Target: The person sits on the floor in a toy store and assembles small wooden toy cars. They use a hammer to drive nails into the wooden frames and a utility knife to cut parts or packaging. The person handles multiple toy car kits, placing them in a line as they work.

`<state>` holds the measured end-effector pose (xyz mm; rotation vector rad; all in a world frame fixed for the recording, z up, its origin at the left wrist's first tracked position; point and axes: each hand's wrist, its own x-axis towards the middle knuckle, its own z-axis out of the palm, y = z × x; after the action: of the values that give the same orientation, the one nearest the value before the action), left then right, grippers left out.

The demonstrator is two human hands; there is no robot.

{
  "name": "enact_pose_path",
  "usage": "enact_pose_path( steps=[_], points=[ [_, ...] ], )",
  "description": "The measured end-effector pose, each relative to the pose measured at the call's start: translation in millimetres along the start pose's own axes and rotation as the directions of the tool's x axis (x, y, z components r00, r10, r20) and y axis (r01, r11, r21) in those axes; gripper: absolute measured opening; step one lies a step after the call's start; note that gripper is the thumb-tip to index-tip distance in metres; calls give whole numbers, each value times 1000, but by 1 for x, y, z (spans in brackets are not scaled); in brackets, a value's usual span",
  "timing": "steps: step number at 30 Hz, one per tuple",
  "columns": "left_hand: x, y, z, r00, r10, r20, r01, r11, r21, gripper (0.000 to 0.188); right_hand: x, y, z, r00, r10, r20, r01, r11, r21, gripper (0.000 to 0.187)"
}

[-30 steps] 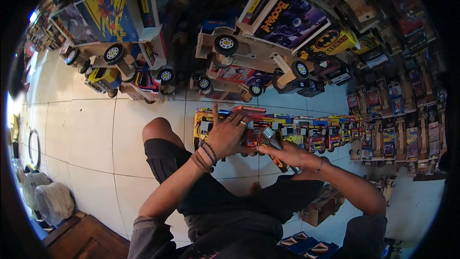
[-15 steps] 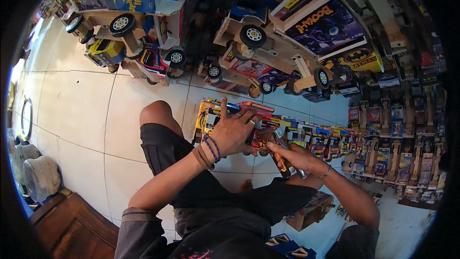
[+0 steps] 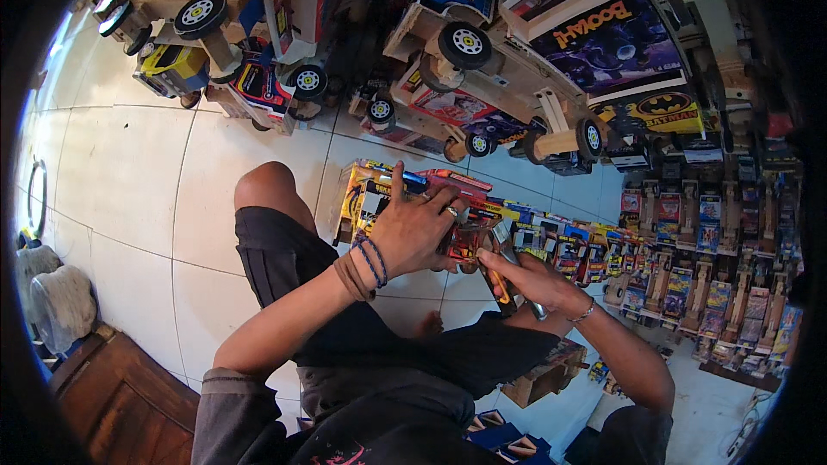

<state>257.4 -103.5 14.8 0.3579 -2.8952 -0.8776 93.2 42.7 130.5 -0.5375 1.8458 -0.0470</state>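
My left hand (image 3: 412,234) is wrapped over a small, brightly printed toy truck (image 3: 366,198), gripping it with the index finger stretched along its top. The truck's panels are yellow, blue and red, and my palm hides much of its middle. Closed around a silver hand tool (image 3: 506,245) that looks like a staple gun is my right hand (image 3: 532,280); an orange and black part shows below the thumb. The tool's front end meets the orange-red end of the truck, close to my left fingertips. The exact contact point is too small to make out.
Beyond my hands runs a row of similar small toy trucks (image 3: 594,250). Larger wooden toy trucks (image 3: 465,45) with black wheels lie along the far side. More toys are stacked at the right (image 3: 715,284). A wooden box (image 3: 543,375) sits by my right knee, a brown wooden panel (image 3: 125,400) lower left.
The whole view has shifted slightly, with the far trucks sitting a bit higher. Both hands keep nearly the same hold on the toy truck and the tool.
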Motion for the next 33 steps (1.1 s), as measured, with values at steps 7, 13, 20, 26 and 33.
enact_pose_path(
  steps=[7,13,20,26,33],
  points=[
    [-3,1,-4,1000,-1,-6,1,1000,-9,97,2,-5,3,1000,17,-7,-17,999,-28,71],
    [-3,1,-3,1000,-4,14,4,1000,-31,99,-2,-10,7,998,30,-50,-35,995,-98,73],
    [-3,-1,-2,998,21,-65,-23,999,-30,96,10,-5,17,984,110,-139,-127,985,-116,70],
    [-1,0,-1,996,21,-88,-22,1000,-4,94,19,7,30,943,-107,-314,37,974,-222,56],
    [-1,-1,1,994,37,-102,-41,998,-44,95,24,17,38,905,-156,-395,76,974,-211,59]
  ],
)
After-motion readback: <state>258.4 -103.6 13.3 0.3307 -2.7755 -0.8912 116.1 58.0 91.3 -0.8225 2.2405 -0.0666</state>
